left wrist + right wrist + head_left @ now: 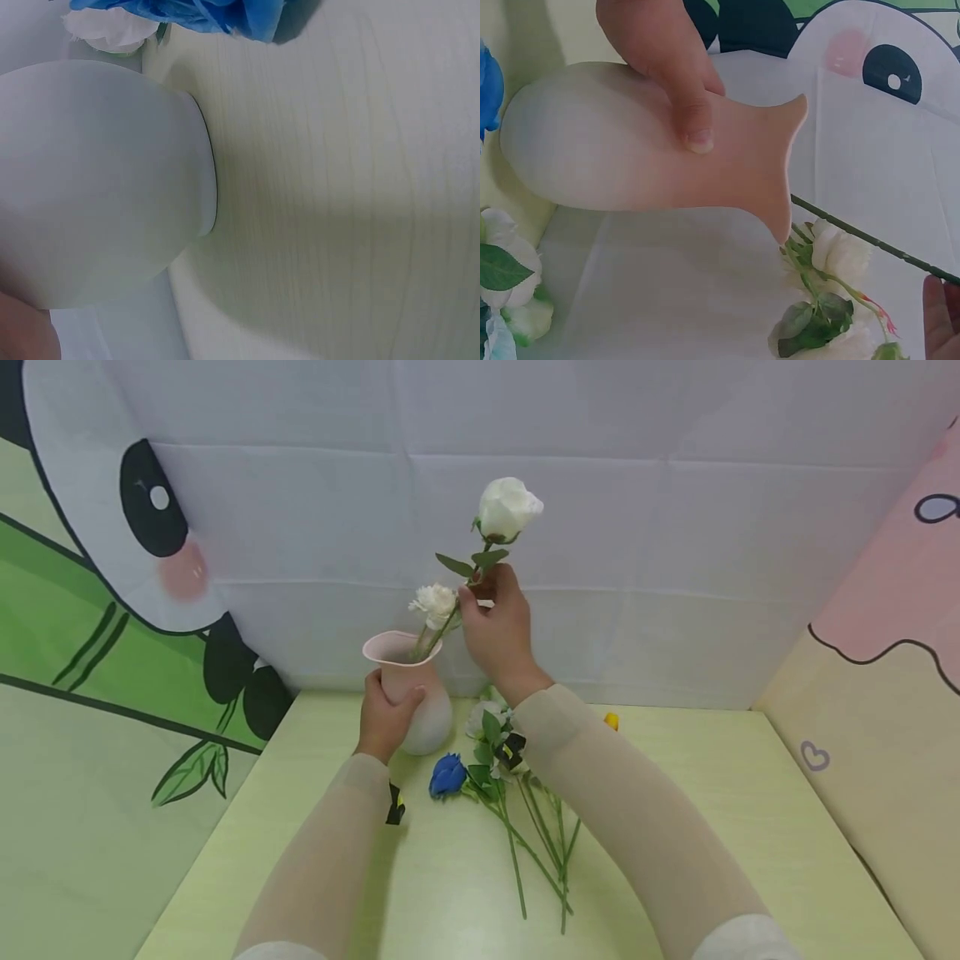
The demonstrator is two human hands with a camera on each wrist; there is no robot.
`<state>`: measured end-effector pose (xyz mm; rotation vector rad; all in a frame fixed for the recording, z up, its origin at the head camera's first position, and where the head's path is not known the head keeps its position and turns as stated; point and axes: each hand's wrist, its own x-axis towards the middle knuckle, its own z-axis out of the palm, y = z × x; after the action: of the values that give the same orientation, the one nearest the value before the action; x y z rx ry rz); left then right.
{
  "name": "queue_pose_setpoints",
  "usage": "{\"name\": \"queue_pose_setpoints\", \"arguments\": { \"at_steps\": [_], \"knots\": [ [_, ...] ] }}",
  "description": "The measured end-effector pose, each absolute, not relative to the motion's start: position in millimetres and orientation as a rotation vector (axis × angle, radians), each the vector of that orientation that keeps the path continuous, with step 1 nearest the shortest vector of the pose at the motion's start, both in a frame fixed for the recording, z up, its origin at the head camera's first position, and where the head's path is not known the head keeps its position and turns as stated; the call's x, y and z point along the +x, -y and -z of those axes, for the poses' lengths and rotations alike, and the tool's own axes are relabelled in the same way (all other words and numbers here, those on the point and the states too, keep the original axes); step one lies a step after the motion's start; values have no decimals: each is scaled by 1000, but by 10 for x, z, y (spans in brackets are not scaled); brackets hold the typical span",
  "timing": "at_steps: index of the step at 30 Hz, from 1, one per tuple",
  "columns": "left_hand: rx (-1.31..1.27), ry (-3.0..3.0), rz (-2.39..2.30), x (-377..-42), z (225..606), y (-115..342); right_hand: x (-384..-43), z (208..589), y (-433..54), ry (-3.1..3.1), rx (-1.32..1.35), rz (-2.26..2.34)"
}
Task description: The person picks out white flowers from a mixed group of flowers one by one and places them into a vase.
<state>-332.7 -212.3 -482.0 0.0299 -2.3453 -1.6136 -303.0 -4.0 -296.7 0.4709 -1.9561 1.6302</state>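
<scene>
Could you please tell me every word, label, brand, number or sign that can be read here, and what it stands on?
No words, labels, brands or numbers can be read in any view.
The vase shows no visible lettering.
The right wall bears a drawn heart, no lettering.
Any marking on the black pieces is too small to read.

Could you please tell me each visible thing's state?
Raised white rose: held by stem, bloom up
Vase: held, mouth open
Left hand: gripping vase
Right hand: pinching that rose's stem
Small white flower: standing in vase
Blue rose: lying on table
Yellow flower: partly hidden
</scene>
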Motion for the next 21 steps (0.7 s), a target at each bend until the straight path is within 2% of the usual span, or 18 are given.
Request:
{"name": "queue_pose_setpoints", "arguments": {
  "at_steps": [21],
  "knots": [
    [20, 2324, 1604, -3342, 4852, 2118, -3062, 3151, 243, 2210, 547, -1456]
  ]
}}
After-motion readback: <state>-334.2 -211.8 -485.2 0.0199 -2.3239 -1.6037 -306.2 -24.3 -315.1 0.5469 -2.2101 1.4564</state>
